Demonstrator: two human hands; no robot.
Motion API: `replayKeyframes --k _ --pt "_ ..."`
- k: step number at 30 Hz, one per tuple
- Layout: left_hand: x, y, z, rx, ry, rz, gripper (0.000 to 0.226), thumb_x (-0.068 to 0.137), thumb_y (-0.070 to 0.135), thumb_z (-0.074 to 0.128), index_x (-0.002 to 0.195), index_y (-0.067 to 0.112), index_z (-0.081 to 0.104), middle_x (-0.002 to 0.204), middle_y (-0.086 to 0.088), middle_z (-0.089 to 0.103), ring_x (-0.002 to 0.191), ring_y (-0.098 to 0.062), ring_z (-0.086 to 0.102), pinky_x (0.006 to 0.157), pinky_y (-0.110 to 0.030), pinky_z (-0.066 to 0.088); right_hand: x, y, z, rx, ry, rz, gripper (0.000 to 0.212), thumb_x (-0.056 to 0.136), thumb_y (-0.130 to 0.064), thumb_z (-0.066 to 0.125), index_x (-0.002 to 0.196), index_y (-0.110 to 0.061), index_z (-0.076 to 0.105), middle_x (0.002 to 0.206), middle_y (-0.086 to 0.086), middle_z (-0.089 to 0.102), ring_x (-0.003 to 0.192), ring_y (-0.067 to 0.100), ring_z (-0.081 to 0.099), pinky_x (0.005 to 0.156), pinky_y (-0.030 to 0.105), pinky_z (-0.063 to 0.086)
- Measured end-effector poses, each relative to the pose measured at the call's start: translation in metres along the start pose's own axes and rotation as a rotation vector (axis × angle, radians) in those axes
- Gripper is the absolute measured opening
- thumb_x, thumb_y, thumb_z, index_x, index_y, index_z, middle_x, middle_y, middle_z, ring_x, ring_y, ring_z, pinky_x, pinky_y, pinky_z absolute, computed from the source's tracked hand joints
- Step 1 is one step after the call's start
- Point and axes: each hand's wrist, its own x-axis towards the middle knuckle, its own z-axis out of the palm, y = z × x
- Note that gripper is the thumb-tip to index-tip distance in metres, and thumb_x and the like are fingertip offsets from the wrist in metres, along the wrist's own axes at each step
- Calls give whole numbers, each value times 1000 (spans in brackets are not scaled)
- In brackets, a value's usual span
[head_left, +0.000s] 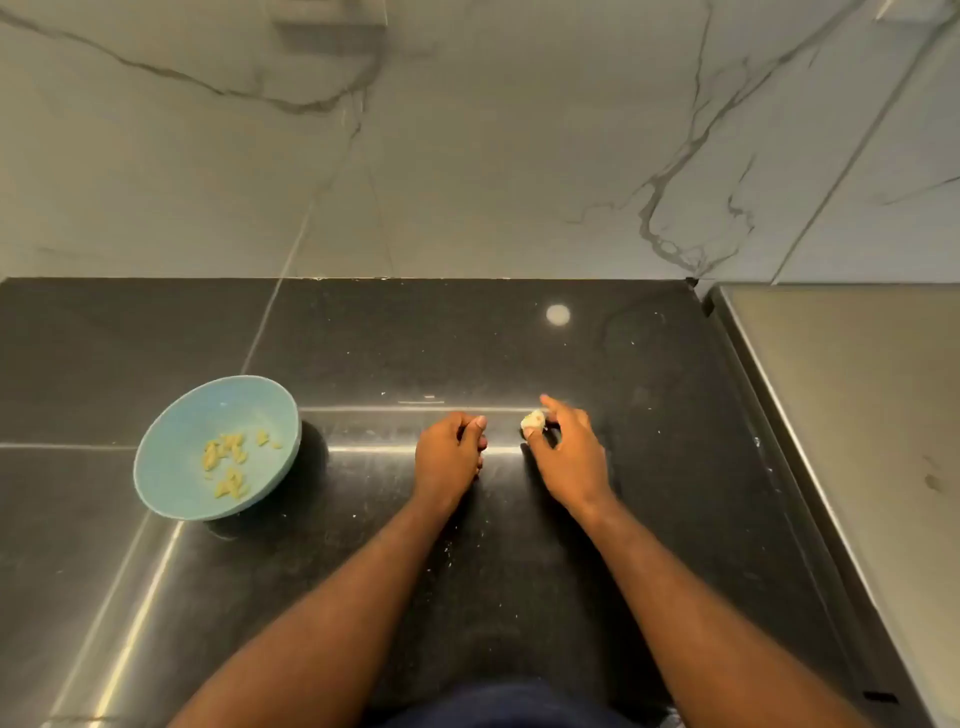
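Black polished stone is seen under both hands, as the top of the bench (363, 353). A small pale piece (533, 422), which looks like a garlic clove, is pinched between the thumb and fingertips of the right hand (571, 457), close over the bench and near the left hand (449, 452). The left hand is curled, with the thumb laid against the index finger; whether something tiny is kept inside cannot be told. Well to the left of the left hand a light blue bowl (234, 400) is placed, and yellowish pieces (228, 460) are lying in it.
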Motion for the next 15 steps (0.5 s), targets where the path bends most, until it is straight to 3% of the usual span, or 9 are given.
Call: replayKeyframes --k 3,6,8,11,15 --pt "8 -1 3 147 7 36 16 98 23 58 84 28 65 75 6 70 65 -15 66 68 -41 59 11 3 0 -32 23 -25 23 94 -38 65 115 -27 68 112 -11 64 96 6 63 79 14 39" --pt "2 8 6 2 -118 -37 18 99 14 57 114 13 67 87 -4 72 63 -13 65 66 -30 60 11 7 2 169 -42 52 15 88 -31 75 101 -27 69 95 -10 69 78 6 63 70 19 46" --pt "-4 13 3 -124 -195 -45 28 99 12 58 126 7 63 95 -11 73 71 -17 69 68 -26 60 9 7 4 291 -129 86 16 88 -23 77 101 -26 69 92 -5 70 77 15 67 63 26 52" --pt "-6 8 -5 -210 -300 -37 28 98 12 61 125 11 66 104 -4 74 92 -17 72 80 -26 59 0 5 11 394 -175 89 20 87 -12 76 105 -20 72 93 0 74 84 16 72 72 33 60" --pt "-5 5 -18 -358 -350 -121 23 96 8 62 115 18 71 106 -5 76 98 -20 72 84 -28 58 -8 4 18 475 -220 88 27 89 -12 74 114 -22 73 102 -2 76 96 13 72 89 36 59"
